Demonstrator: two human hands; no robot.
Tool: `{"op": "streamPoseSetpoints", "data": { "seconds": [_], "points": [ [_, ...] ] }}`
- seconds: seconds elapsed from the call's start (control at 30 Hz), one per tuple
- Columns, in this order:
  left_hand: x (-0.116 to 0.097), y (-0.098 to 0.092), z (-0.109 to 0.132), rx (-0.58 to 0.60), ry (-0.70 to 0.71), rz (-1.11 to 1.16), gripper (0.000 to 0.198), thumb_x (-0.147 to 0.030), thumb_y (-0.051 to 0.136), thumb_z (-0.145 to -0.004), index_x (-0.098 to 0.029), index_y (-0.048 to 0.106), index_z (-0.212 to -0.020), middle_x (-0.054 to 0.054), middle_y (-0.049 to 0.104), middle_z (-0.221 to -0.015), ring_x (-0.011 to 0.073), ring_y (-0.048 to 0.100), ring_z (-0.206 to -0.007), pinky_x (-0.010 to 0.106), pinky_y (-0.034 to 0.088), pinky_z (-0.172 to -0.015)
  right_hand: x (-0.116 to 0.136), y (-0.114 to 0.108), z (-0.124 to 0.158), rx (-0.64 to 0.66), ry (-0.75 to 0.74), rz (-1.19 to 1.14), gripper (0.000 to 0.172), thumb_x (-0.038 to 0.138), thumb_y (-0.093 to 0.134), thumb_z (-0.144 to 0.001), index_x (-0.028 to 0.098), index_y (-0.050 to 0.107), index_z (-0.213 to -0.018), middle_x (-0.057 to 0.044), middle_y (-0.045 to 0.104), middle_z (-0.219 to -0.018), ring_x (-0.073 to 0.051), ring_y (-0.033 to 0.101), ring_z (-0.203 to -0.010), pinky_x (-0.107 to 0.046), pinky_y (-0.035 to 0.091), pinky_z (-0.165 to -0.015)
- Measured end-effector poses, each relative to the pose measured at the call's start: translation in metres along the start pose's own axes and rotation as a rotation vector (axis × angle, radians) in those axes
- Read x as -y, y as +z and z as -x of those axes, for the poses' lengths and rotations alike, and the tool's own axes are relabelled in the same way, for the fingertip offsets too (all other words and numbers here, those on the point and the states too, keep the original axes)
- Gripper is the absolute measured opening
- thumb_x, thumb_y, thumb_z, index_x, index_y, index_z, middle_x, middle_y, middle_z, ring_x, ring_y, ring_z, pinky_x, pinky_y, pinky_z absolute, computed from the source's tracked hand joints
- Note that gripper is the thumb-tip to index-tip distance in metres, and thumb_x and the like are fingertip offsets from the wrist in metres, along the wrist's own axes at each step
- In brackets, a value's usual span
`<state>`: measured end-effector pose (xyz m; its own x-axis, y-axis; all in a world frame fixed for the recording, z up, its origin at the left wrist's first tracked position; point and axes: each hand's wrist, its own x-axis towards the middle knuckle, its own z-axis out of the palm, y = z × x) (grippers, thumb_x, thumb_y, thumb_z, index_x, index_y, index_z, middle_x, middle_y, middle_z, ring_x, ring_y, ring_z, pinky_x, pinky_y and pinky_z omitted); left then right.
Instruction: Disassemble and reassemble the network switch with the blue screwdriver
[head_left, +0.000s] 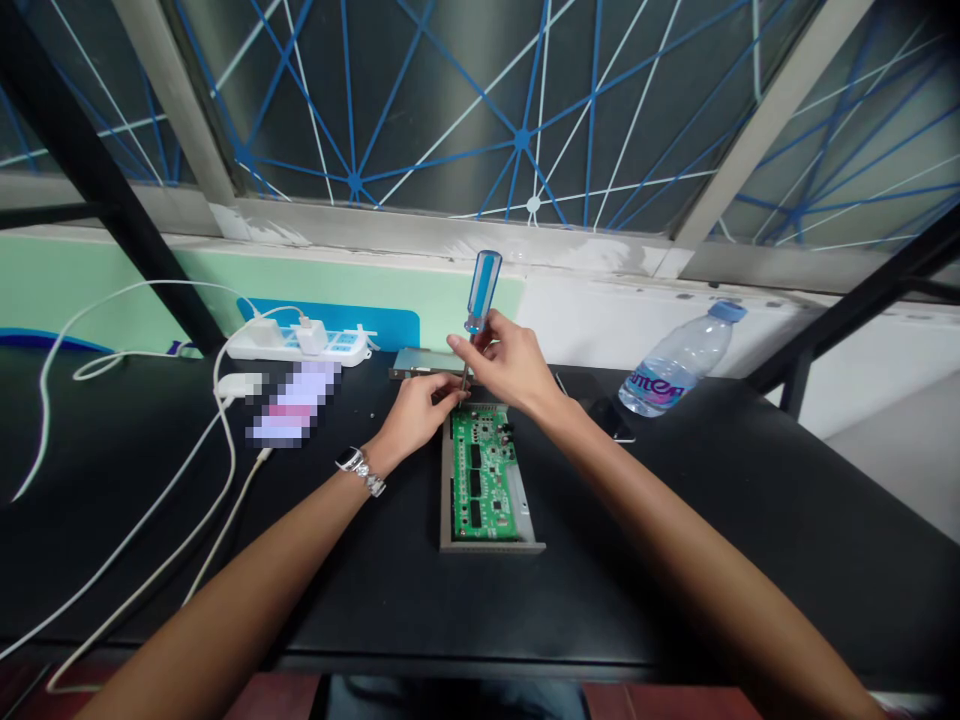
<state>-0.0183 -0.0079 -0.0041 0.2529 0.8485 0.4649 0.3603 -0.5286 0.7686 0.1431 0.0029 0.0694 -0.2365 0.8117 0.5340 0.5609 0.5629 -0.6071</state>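
Observation:
My right hand (506, 360) pinches a screwdriver (484, 290) with a translucent blue handle, just below the handle, and the shaft points down. My left hand (414, 418) lies curled at the top edge of a green circuit board (484, 475), its fingertips beside the screwdriver's tip. The board sits in an open grey metal chassis (448, 480). Behind it lies a flat grey metal panel (424, 362), partly hidden by my hands. The tip's contact point is hidden by my fingers.
A white power strip (300, 342) with plugged-in chargers and white cables lies on the black table (675, 520) to the left. A pixelated object (296, 403) lies beside it. To the right stand a plastic water bottle (679, 360) and a dark phone (611, 420).

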Motion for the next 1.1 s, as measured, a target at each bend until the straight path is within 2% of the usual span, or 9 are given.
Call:
{"op": "streamPoseSetpoints", "data": {
  "seconds": [0.13,0.37,0.57,0.73,0.93,1.1],
  "points": [
    [0.001,0.001,0.0,-0.002,-0.008,0.021,0.011,-0.018,0.063,-0.087,-0.017,0.073,-0.092,0.006,0.077,-0.094,0.0205,0.071,-0.087,0.034,0.055,-0.083,0.01,-0.003,-0.006,-0.145,-0.026,0.096,0.04,0.055,0.058,-0.089,0.023,0.045,-0.07,0.002,0.049,-0.057,-0.013,0.046,-0.052,-0.031,0.035,-0.055],
    [0.002,0.002,0.001,-0.016,-0.017,0.008,0.011,-0.023,0.062,-0.088,-0.016,0.071,-0.09,0.006,0.076,-0.089,0.0202,0.07,-0.083,0.034,0.054,-0.08,0.013,-0.001,-0.009,-0.181,-0.06,0.191,0.038,0.047,0.061,-0.088,0.023,0.043,-0.064,0.001,0.05,-0.056,-0.015,0.048,-0.054,-0.031,0.034,-0.056],
    [0.006,0.003,0.004,0.053,0.032,-0.083,0.017,-0.021,0.061,-0.087,-0.017,0.069,-0.101,0.008,0.075,-0.099,0.0208,0.069,-0.088,0.035,0.054,-0.079,0.012,-0.003,-0.009,-0.131,-0.075,0.149,0.035,0.043,0.058,-0.09,0.023,0.044,-0.066,0.002,0.048,-0.056,-0.013,0.044,-0.052,-0.03,0.031,-0.054],
    [0.011,0.004,0.004,0.114,0.044,-0.052,0.017,-0.016,0.056,-0.089,-0.017,0.068,-0.101,0.008,0.075,-0.102,0.0212,0.07,-0.093,0.036,0.054,-0.085,0.01,-0.005,-0.01,-0.098,-0.092,0.124,0.033,0.041,0.057,-0.091,0.022,0.045,-0.067,0.003,0.048,-0.057,-0.012,0.041,-0.052,-0.03,0.03,-0.053],
    [0.012,0.002,0.003,0.131,0.049,-0.042,0.017,-0.016,0.057,-0.089,-0.017,0.068,-0.101,0.007,0.075,-0.102,0.0218,0.069,-0.096,0.037,0.054,-0.088,0.011,-0.008,-0.009,0.006,-0.054,0.069,0.027,0.043,0.052,-0.094,0.021,0.052,-0.078,0.0,0.054,-0.062,-0.015,0.052,-0.057,-0.03,0.037,-0.056],
    [0.011,0.003,0.004,0.12,0.052,-0.008,0.02,-0.02,0.059,-0.09,-0.017,0.067,-0.108,0.009,0.073,-0.108,0.0223,0.069,-0.099,0.039,0.054,-0.092,0.008,-0.012,-0.011,0.092,-0.026,-0.039,0.03,0.048,0.053,-0.094,0.021,0.05,-0.08,-0.002,0.057,-0.07,-0.016,0.058,-0.065,-0.03,0.044,-0.058]
  ]
}}
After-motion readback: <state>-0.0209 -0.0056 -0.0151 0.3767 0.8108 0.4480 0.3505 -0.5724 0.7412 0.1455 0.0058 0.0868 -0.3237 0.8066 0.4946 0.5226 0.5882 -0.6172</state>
